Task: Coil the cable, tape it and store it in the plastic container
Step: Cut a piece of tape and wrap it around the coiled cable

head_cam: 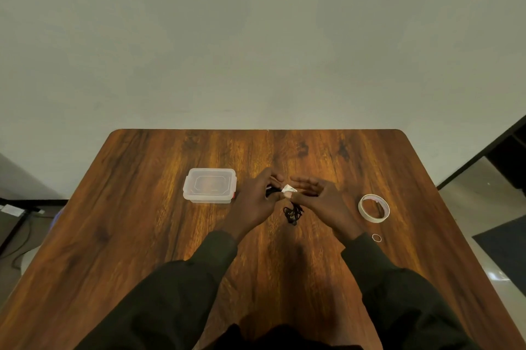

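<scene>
A black cable point(293, 213), bunched into a small coil, hangs between my hands above the middle of the wooden table point(142, 207). My left hand point(256, 201) grips the coil's upper part with curled fingers. My right hand point(321, 198) pinches a white piece of tape point(288, 189) with the thumb against the cable, its other fingers stretched out. The clear plastic container point(210, 185), lid on, sits to the left of my hands. A roll of white tape point(373, 208) lies to the right.
A small thin ring point(376, 238) lies on the table near my right sleeve. A pale wall stands behind the table's far edge. Floor and dark furniture show past the left and right table edges.
</scene>
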